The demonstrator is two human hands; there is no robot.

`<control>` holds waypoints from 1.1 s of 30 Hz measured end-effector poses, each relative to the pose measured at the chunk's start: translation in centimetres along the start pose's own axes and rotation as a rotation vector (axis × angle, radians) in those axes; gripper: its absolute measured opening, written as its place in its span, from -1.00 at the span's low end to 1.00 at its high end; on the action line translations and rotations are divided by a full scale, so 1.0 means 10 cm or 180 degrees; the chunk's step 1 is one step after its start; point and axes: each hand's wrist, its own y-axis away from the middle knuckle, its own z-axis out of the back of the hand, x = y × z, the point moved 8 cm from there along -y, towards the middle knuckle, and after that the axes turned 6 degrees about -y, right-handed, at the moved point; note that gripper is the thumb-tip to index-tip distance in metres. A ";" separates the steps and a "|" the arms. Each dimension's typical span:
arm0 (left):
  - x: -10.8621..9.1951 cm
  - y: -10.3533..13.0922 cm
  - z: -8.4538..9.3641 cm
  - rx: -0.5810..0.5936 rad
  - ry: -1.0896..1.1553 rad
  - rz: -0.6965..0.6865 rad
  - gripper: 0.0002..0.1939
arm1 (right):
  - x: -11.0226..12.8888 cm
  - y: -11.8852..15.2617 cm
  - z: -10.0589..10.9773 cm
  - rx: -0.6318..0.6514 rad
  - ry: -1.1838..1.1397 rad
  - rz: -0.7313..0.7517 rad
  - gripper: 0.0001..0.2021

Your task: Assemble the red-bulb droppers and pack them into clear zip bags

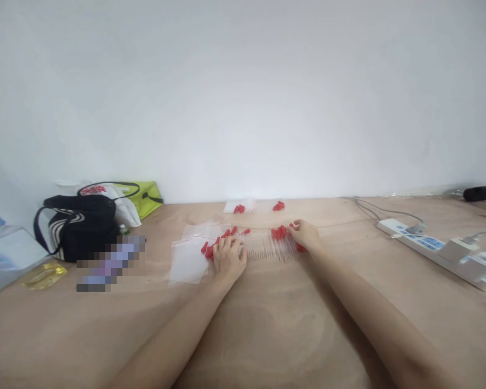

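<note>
A row of thin clear tubes [263, 246], which look like glass droppers, lies side by side on the table. Several red rubber bulbs [279, 233] sit at the far ends of the tubes towards the right. My right hand [306, 236] is at the row's right end, its fingertips closed around a red rubber bulb [292, 226]. At the left end rests my left hand [229, 260], fingers curled, thumb and forefinger close together; what they hold, if anything, is too small to make out. More loose red bulbs [204, 247] lie beside and partly under that hand.
Clear plastic bags [188, 262] lie left of my left hand. Farther back are another bag [228, 206] and two small groups of red bulbs [278, 206]. A black bag [85, 227] and a green bag [149, 197] stand left; a power strip [429, 243] with cables lies right.
</note>
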 end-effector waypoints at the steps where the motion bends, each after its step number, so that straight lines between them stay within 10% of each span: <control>1: 0.02 -0.03 -0.01 0.0016 -0.0040 0.0049 -0.83 | 0.00 0.00 0.01 0.0008 0.0081 0.0025 -0.63; 12: -0.03 -0.64 -0.40 0.0654 -0.0391 0.0168 -0.73 | 0.03 0.22 0.23 0.0083 0.0629 0.0486 -0.82; 19: -0.06 -0.79 -0.60 0.0682 -0.0235 0.0237 -0.84 | 0.45 0.54 0.00 0.0201 0.0589 0.1083 -0.83; 27: -0.24 -0.73 -0.25 0.0010 0.0402 0.0065 -0.83 | 0.69 0.60 -0.29 0.0300 0.1299 0.0923 -0.81; 33: -0.23 -0.25 -0.04 -0.0152 0.1060 -0.0316 -0.84 | 0.71 0.57 -0.38 0.0292 0.1625 0.0678 -0.77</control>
